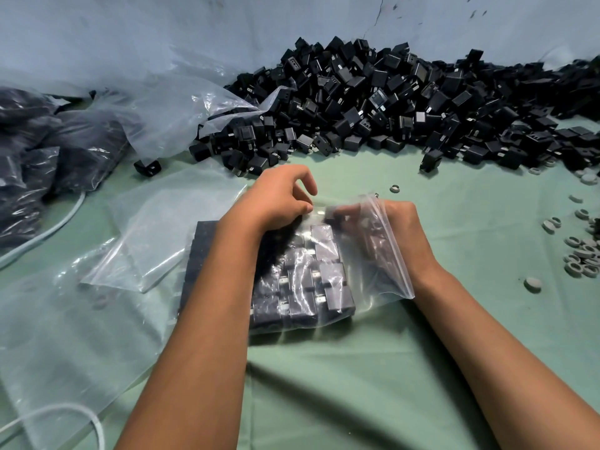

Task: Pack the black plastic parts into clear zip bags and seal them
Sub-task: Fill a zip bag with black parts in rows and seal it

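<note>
Head view: both hands (328,212) pinched bag (367,274) at far mouth; film limp, slippery; parts (308,280) heavy, so grip seal strip.

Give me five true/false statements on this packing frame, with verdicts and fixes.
1. Both hands are at the far edge of the zip bag that holds black parts. True: the left hand and the right hand are both on it.
2. The loose pile of black parts lies nearer the person than the bag. False: it lies beyond the bag, against the back wall.
3. The table cover is red. False: it is green.
4. Small grey rings lie on the right side of the table. True.
5. The bag in hand is empty. False: rows of black parts show through it.
</note>
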{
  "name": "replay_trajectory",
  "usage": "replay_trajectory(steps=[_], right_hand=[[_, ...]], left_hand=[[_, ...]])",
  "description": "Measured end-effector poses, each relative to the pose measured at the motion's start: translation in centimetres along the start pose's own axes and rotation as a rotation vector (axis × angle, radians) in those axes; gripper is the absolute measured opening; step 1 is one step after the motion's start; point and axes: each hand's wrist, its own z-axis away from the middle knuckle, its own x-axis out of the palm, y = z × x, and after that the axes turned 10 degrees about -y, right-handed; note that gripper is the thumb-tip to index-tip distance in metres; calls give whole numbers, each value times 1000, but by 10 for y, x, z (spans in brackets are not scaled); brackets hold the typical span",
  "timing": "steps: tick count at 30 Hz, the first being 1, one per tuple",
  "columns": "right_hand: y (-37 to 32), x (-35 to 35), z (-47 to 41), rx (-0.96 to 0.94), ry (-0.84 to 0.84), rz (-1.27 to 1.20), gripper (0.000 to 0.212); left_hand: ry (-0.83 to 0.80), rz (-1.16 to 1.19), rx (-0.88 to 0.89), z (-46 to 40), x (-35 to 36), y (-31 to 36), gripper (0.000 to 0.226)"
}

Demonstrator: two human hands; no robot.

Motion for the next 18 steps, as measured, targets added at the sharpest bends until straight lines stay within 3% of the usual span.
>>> replay_trajectory(steps=[2, 5, 10, 12, 15, 18], right_hand=[[2, 0, -1, -30, -42, 10, 42], [2, 3, -4, 80, -55, -229, 36], [13, 2, -1, 134, -76, -294, 19], [19, 4, -1, 197, -110, -335, 26], [26, 1, 3, 102, -120, -375, 33], [18, 1, 2, -45, -156, -248, 30]], left_hand=[[50, -20, -3, -1, 2, -3, 24], [196, -59, 20, -2, 3, -3, 23], [647, 5, 10, 6, -26, -7, 14], [830, 65, -19, 14, -44, -15, 11], [981, 95, -168, 28, -62, -32, 11], [1009, 101, -290, 35, -65, -45, 14]])
